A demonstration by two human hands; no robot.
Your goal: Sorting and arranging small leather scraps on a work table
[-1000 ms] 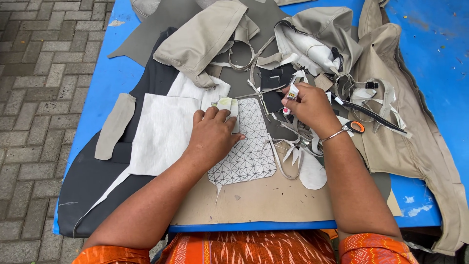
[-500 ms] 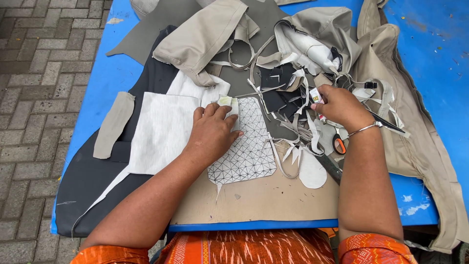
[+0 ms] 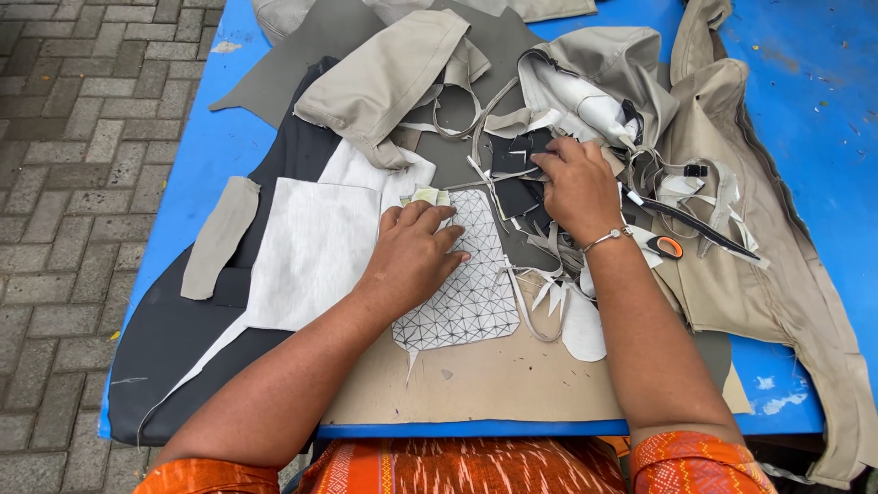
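My left hand (image 3: 413, 254) lies flat, fingers together, on a white fabric piece quilted with a black diamond grid (image 3: 466, 293), pressing its left side down. My right hand (image 3: 574, 186) reaches into a heap of black fabric scraps (image 3: 514, 155) and pale strips, fingertips touching a black piece; whether it grips it I cannot tell. A thin bangle circles the right wrist. Scissors with an orange handle (image 3: 668, 247) lie just right of that wrist.
A blue table (image 3: 219, 137) carries a white rectangle of cloth (image 3: 311, 252), a dark grey sheet (image 3: 174, 338), beige fabric pieces (image 3: 384, 78), a tan board (image 3: 494, 384) and a beige garment (image 3: 768, 274) at right. Brick paving lies to the left.
My right hand has let go of the orange-handled scissors, which now lie on the table, and has moved left onto the black scraps. The left hand stays on the quilted piece.
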